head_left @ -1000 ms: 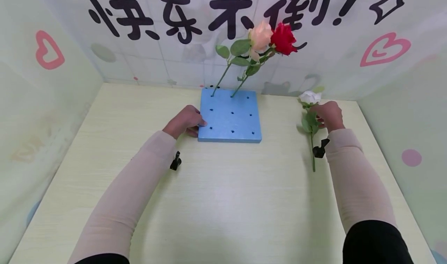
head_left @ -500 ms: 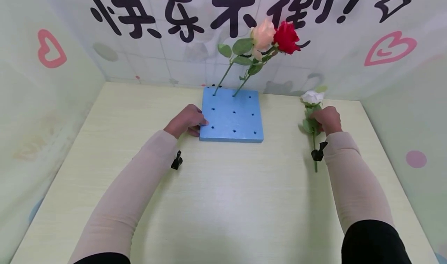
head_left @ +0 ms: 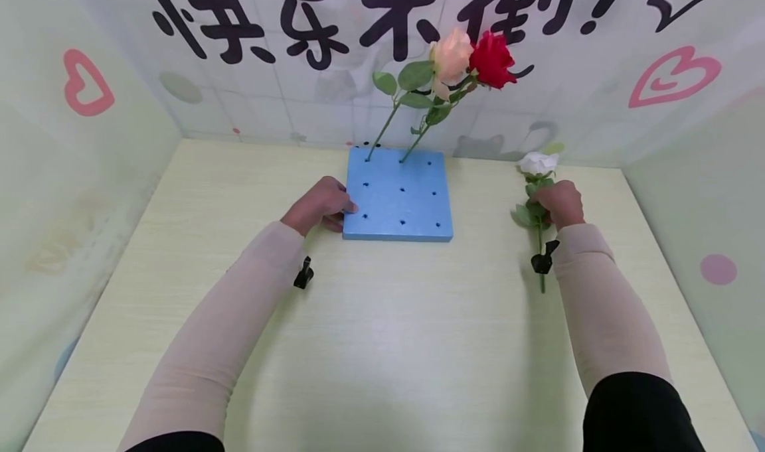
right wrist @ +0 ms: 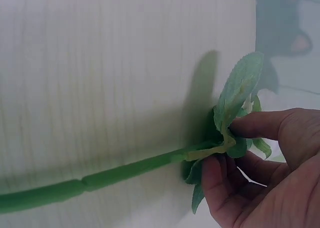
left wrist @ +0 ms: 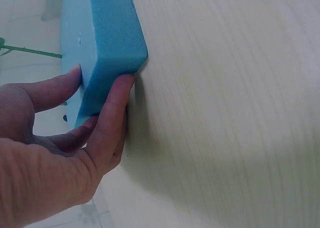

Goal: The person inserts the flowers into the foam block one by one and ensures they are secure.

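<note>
My left hand (head_left: 319,203) grips the left edge of a blue foam board (head_left: 397,206) with rows of small holes. In the left wrist view its thumb lies on the board's top face and the fingers (left wrist: 112,118) on its side. At the right, my right hand (head_left: 562,203) pinches the leafy upper stem of a white rose (head_left: 538,163). The right wrist view shows thumb and fingers around the green stem (right wrist: 130,170) beside its leaves; the bloom is mostly hidden there. A pink rose (head_left: 451,57) and a red rose (head_left: 493,60) stand in the board's back holes, leaning right.
The pale wooden table (head_left: 382,332) carries the board near its back edge. Behind it hangs a white printed cloth (head_left: 317,100) with black characters, and cloth walls rise at left and right. Black clips (head_left: 303,273) sit by both wrists.
My right hand has moved slightly down along the white rose, and its fingers have closed on the stem. The left hand keeps its hold on the board. The head view has shifted a little.
</note>
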Demonstrator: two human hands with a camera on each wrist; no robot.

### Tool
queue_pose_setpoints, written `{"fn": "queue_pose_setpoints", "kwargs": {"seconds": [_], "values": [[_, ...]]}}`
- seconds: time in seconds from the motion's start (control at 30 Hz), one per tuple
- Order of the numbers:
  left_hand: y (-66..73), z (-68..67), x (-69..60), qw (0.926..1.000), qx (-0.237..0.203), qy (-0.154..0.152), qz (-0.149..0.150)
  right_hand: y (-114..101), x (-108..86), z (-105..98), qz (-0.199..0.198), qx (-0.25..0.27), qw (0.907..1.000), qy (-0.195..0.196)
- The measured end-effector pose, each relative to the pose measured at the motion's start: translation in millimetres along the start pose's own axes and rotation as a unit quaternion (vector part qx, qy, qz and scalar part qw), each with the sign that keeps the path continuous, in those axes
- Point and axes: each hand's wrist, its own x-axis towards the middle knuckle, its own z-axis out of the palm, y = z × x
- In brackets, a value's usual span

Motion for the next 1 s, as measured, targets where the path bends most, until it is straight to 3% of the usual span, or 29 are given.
{"fn": "queue_pose_setpoints", "kwargs": {"seconds": [0.27,0.57,1.0], "values": [[0.5,-0.9,0.3,0.9999,-0.007,-0.007,-0.003,-0.1,0.7,-7.4,-0.002,0.009,0.9999,-0.004],[0.0,-1.4,1.3,0.9999,-0.008,-0.007,-0.005,-6.1,3.9,-20.3,0.003,0.054,0.9985,0.012],[-0.7,-1.4,1.2,0.9999,-0.009,-0.007,-0.002,-20.2,-9.1,-33.5,-0.01,0.108,0.9935,0.035]]}}
